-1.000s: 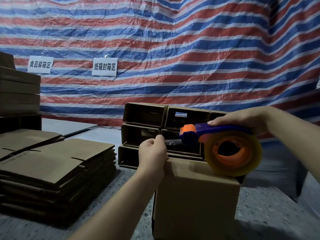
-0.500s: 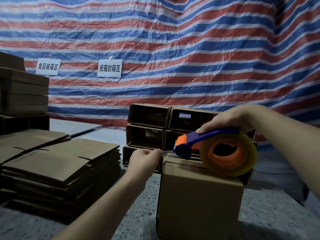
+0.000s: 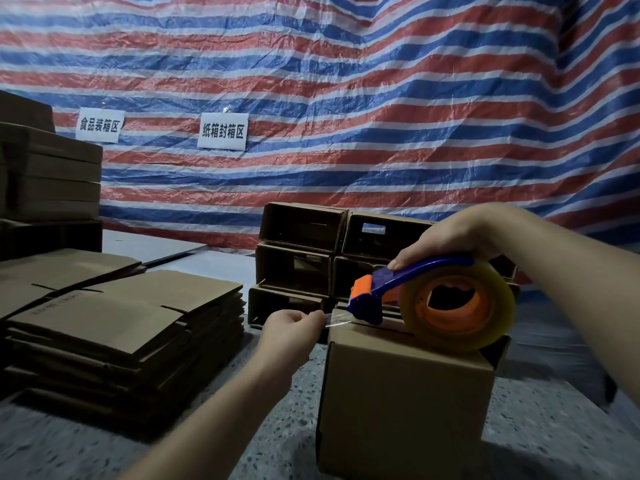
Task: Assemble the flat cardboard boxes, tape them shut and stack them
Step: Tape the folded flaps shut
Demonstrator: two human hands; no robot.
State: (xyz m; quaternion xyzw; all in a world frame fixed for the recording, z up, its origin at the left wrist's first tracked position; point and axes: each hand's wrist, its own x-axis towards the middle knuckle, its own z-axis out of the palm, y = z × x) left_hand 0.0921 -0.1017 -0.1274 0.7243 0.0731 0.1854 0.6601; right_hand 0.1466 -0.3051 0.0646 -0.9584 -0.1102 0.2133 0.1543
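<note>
Right grip (image 3: 446, 242) atop dispenser (image 3: 408, 289), nose leftward

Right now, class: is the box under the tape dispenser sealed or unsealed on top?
Unsealed: the box shows a dark seam gap; the left hand only pinches the tape end.

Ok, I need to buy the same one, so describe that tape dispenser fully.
The tape dispenser looks plastic: a blue frame and handle, an orange cutter head and orange hub, carrying a fat roll of clear tape. It rests on top of the cardboard box, cutter pointing left. The right hand grips its handle; the left hand pinches the tape's free end.
</note>
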